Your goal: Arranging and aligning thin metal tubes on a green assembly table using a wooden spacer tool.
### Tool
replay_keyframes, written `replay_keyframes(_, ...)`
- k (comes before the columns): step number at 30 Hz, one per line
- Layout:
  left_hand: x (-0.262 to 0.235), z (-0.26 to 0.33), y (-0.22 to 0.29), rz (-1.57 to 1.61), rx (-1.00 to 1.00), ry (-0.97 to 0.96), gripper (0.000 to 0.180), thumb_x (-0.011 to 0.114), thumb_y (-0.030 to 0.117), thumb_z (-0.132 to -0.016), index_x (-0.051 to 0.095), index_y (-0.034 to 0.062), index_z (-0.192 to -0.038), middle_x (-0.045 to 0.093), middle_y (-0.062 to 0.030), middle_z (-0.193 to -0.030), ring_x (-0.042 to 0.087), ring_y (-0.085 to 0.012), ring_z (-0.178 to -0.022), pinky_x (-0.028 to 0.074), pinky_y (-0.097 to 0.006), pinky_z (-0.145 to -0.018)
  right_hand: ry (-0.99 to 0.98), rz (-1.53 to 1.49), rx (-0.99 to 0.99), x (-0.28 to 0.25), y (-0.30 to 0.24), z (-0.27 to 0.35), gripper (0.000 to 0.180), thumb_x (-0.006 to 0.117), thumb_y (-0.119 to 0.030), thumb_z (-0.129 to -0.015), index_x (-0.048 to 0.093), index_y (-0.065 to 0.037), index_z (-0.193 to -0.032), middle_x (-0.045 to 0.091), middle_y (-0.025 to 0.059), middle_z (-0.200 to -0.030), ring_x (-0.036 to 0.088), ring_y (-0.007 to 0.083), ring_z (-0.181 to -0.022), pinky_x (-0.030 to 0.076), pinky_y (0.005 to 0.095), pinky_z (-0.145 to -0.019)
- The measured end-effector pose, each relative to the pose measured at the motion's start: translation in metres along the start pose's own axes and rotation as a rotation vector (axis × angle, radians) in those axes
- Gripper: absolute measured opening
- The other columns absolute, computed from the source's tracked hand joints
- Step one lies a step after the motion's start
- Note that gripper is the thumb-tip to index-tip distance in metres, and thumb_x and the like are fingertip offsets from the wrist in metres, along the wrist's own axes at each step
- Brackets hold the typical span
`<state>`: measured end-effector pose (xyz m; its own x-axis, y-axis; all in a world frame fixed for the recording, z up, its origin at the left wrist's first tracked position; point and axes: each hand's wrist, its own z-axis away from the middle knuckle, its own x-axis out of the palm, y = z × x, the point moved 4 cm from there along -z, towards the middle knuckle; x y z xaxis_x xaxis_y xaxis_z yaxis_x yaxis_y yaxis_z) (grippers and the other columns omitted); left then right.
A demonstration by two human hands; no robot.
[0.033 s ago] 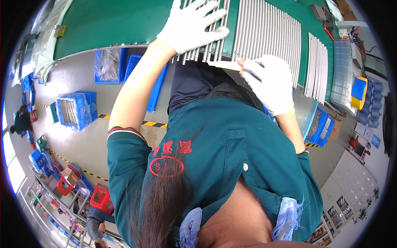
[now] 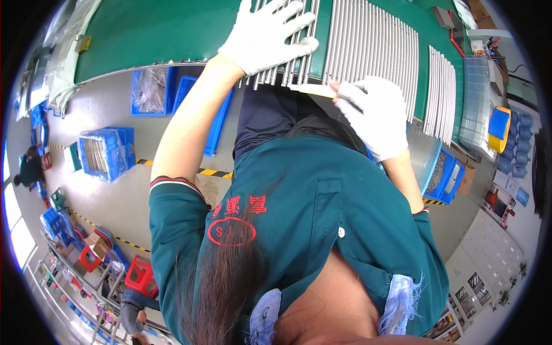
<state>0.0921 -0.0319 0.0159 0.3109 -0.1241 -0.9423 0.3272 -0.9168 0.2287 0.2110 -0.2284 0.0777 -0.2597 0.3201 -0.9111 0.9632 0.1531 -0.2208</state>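
Note:
My left hand [image 2: 265,39], in a white glove, lies spread over several thin metal rods [image 2: 303,62] whose near ends stick out past the edge of the green worktop [image 2: 155,34]. My right hand [image 2: 376,115], in a white glove with bare fingertips showing, pinches a slim, flat white strip [image 2: 313,90]. The strip's far tip points left, close to the ends of those rods; whether it touches them I cannot tell. A wide row of shiny metal rods [image 2: 371,52] lies side by side just beyond my right hand. Farther right is a smaller group of rods [image 2: 440,95].
Below the worktop's edge are blue bins [image 2: 204,129], one with plastic-wrapped contents [image 2: 150,92]. A blue crate of rods [image 2: 103,152] stands on the floor at left. Clear plastic boxes [image 2: 476,103] and a blue-and-yellow object [image 2: 499,129] are at right. Other people appear at far left and lower left.

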Motion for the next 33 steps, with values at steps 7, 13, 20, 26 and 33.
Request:
replay_keyframes(7, -0.025, -0.008, 0.014, 0.052, -0.080, -0.177, 0.068, 0.050, 0.060, -0.098, 0.056, 0.0115, -0.145, 0.051, -0.0181, -0.153, 0.044, -0.0382, -0.145, 0.026, -0.070, -0.117, 0.042, 0.081, 0.018, -0.002, 0.001, -0.003, 0.020, 0.080, -0.024, -0.081, 0.079, -0.019, -0.100, 0.063, -0.0006, -0.073, 0.059, 0.0203, -0.068, 0.047, 0.0371, -0.064)
replay_keyframes(13, -0.015, -0.005, 0.011, 0.021, -0.047, -0.100, 0.068, 0.051, 0.060, -0.098, 0.057, 0.0119, -0.145, 0.051, -0.0181, -0.153, 0.044, -0.0384, -0.145, 0.027, -0.070, -0.117, 0.027, 0.006, -0.016, 0.002, -0.003, -0.001, 0.020, 0.080, -0.024, -0.081, 0.079, -0.019, -0.101, 0.062, -0.0012, -0.073, 0.059, 0.0203, -0.069, 0.047, 0.0366, -0.066)
replay_keyframes(20, -0.026, -0.009, 0.018, 0.042, -0.079, -0.162, 0.067, 0.051, 0.059, -0.097, 0.057, 0.0125, -0.145, 0.052, -0.0178, -0.152, 0.045, -0.0381, -0.144, 0.027, -0.070, -0.116, -0.034, 0.049, -0.066, 0.009, 0.002, 0.004, 0.017, 0.076, -0.027, -0.084, 0.078, -0.017, -0.098, 0.060, 0.0001, -0.070, 0.059, 0.0201, -0.066, 0.046, 0.0375, -0.061)
replay_keyframes(26, -0.020, -0.006, 0.013, 0.038, -0.021, -0.044, 0.065, 0.052, 0.058, -0.097, 0.058, 0.0121, -0.143, 0.054, -0.0178, -0.149, 0.047, -0.0381, -0.142, 0.029, -0.069, -0.116, -0.026, 0.003, -0.067, 0.008, 0.002, 0.002, 0.019, 0.076, -0.027, -0.084, 0.079, -0.016, -0.099, 0.059, 0.0003, -0.068, 0.058, 0.0199, -0.064, 0.045, 0.0378, -0.060)
replay_keyframes(33, -0.016, -0.005, 0.009, 0.051, -0.029, -0.036, 0.065, 0.052, 0.058, -0.097, 0.059, 0.0120, -0.143, 0.054, -0.0176, -0.149, 0.046, -0.0381, -0.142, 0.029, -0.068, -0.116, 0.044, 0.048, -0.028, 0.003, -0.002, -0.006, 0.020, 0.079, -0.025, -0.082, 0.079, -0.021, -0.101, 0.060, -0.0004, -0.070, 0.060, 0.0206, -0.066, 0.047, 0.0369, -0.063)
